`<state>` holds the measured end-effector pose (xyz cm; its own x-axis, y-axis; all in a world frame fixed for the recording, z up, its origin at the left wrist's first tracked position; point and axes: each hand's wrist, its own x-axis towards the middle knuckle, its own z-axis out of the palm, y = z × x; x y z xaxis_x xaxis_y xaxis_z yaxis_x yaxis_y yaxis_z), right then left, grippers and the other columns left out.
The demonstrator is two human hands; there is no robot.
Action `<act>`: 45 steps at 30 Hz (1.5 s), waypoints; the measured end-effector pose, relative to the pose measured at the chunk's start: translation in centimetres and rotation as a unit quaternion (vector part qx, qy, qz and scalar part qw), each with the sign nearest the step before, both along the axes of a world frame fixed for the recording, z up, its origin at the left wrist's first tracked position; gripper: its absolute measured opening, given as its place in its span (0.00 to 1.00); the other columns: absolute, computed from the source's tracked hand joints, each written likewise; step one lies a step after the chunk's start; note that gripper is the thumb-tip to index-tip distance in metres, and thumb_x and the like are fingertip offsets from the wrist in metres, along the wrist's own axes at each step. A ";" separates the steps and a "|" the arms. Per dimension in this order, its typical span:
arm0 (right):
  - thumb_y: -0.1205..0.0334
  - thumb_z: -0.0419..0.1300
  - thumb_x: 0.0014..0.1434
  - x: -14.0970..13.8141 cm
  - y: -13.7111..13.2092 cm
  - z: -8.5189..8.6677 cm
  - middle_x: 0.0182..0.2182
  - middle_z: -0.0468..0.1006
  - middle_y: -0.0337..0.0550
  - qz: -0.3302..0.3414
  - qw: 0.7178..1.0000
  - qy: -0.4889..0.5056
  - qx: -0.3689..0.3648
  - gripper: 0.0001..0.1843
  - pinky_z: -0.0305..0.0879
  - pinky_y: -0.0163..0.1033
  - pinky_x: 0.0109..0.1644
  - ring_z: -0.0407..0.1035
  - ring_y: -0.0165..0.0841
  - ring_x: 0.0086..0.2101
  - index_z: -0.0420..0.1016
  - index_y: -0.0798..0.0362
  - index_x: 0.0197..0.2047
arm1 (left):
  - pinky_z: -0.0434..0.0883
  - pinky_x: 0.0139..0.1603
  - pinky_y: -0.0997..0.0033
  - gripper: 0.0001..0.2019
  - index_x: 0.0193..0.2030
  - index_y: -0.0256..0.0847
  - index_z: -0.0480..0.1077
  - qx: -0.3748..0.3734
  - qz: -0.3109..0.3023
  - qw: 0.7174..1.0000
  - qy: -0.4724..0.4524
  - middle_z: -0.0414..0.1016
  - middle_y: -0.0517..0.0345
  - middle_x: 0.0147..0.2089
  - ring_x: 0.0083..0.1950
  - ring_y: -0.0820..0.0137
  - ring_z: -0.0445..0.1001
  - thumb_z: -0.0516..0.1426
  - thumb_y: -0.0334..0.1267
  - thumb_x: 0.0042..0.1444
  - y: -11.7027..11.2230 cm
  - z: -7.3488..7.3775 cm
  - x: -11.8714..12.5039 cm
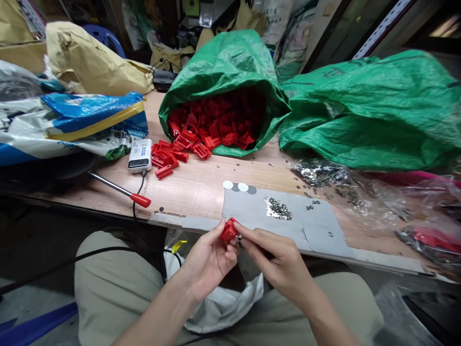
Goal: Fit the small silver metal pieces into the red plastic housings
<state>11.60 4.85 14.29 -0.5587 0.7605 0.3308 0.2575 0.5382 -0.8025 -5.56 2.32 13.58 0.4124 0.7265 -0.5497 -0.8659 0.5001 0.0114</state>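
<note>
My left hand (214, 257) grips a small red plastic part (229, 229) between thumb and fingers, just in front of the table edge. My right hand (275, 254) is closed at the part's right side, its fingertips pinching a small shiny metal piece (239, 237) against it. The fingers partly cover both pieces, so I cannot tell how they fit together. Beyond my hands, a pile of small metal pieces (277, 209) lies on a grey sheet (248, 211). More red plastic parts (167, 156) lie loose on the table to the left.
An open green sack (230, 57) full of red parts lies behind; another green sack (367, 105) is at right. A white power bank (140, 154) and a red-tipped metal rod (120, 188) are at left. A white bag (219, 307) hangs between my knees.
</note>
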 end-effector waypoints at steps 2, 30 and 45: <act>0.74 0.57 0.67 -0.3 0.1 0.1 0.32 0.79 0.39 0.005 1.000 0.002 0.013 0.28 0.71 0.30 0.36 0.74 0.27 0.30 0.70 0.42 0.66 | 0.68 0.21 0.85 0.16 0.35 0.27 0.75 0.000 0.007 1.000 -0.007 0.70 0.53 0.28 0.25 0.78 0.69 0.52 0.35 0.69 0.0 -0.2 -0.2; 0.65 0.59 0.62 -16.1 18.7 -1.4 0.39 0.82 0.53 -0.189 0.954 -0.232 0.020 0.12 0.63 0.40 0.45 0.73 0.42 0.41 0.80 0.56 0.47 | 0.74 0.49 0.60 0.16 0.55 0.49 0.76 0.397 -0.163 0.595 0.679 0.81 0.49 0.50 0.48 0.55 0.79 0.58 0.46 0.62 -2.8 -3.2 -1.0; 0.49 0.59 0.64 0.8 1.0 0.4 0.32 0.82 0.42 -0.174 0.959 -0.020 -0.223 0.18 0.68 0.37 0.36 0.73 0.34 0.31 0.83 0.53 0.40 | 0.72 0.60 0.58 0.16 0.51 0.50 0.79 0.409 0.057 0.581 0.701 0.78 0.52 0.54 0.56 0.57 0.76 0.64 0.35 0.55 1.4 -5.1 0.3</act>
<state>12.41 5.84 14.69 -0.2507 0.9641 -0.0876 0.3952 0.0194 -0.9184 -5.30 3.68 8.45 -0.1007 0.9597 0.2623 0.2540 -0.2301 0.9394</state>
